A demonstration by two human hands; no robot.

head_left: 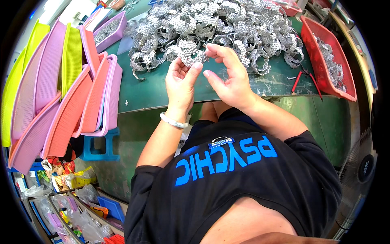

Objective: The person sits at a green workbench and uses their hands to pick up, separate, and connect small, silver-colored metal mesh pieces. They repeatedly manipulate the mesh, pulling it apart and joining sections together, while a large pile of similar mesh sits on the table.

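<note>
A silver band of small linked metal scales (190, 52), curled into a loop, is pinched at its lower edge between the thumb and fingers of my left hand (181, 83). Just to the right is my right hand (232, 75), its thumb and fingers curved and apart, with nothing visible between them. Its fingertips come close to the band's right side; whether they touch it I cannot tell. Behind both hands a large heap of similar silver bands (243, 24) covers the far part of the green table (158, 93).
Red-handled pliers (304, 79) lie at the right, beside a red basket (345, 87) of silver pieces. Tilted stacks of coloured plastic baskets (69, 118) crowd the left. A purple basket (119, 34) holds more metal parts. A blue stool (101, 152) and a fan (365, 168) stand nearby.
</note>
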